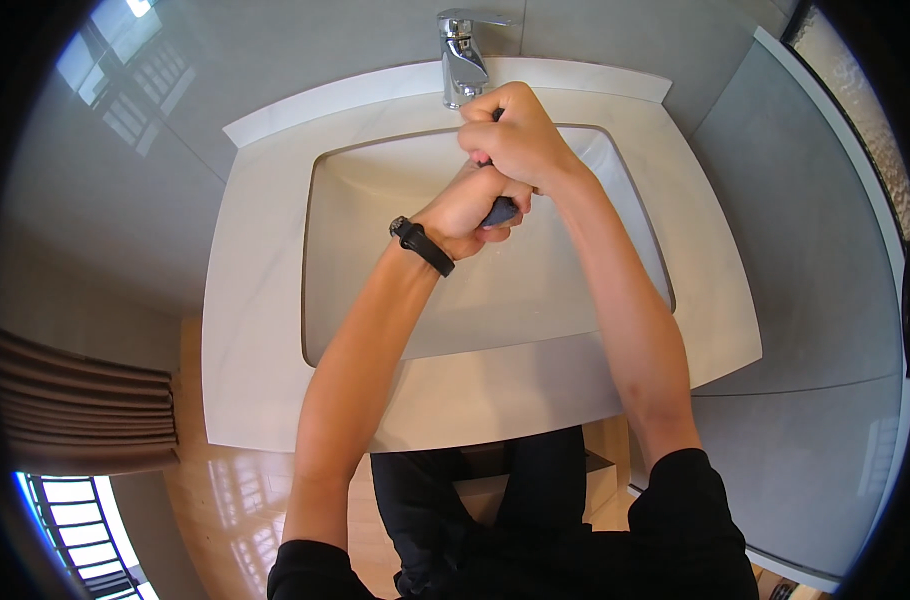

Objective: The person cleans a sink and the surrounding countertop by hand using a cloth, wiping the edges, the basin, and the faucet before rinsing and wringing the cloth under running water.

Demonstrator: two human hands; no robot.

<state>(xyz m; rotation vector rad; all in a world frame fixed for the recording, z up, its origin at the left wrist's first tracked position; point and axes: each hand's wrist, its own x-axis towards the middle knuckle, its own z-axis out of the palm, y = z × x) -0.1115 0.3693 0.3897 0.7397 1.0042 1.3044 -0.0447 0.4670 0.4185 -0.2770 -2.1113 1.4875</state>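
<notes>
Both fists close on a dark cloth (501, 212), bunched up over a white sink basin (395, 300). My left hand (470, 206), with a black watch band (425, 247) on its wrist, grips the lower part; a dark bulge of the cloth shows between its fingers. Just above and touching it, my right hand (518, 139) holds the upper part, where a little dark material peeks out. Most of the cloth is hidden inside the fists. Behind the right hand stands a chrome faucet (462, 64); no water stream can be seen.
The pale countertop (252, 300) surrounds the basin, with a raised backsplash (335, 96) along the wall. A grey partition panel (792, 225) borders the right side. A brown curtain (87, 405) hangs at the left, above a barred window (79, 525).
</notes>
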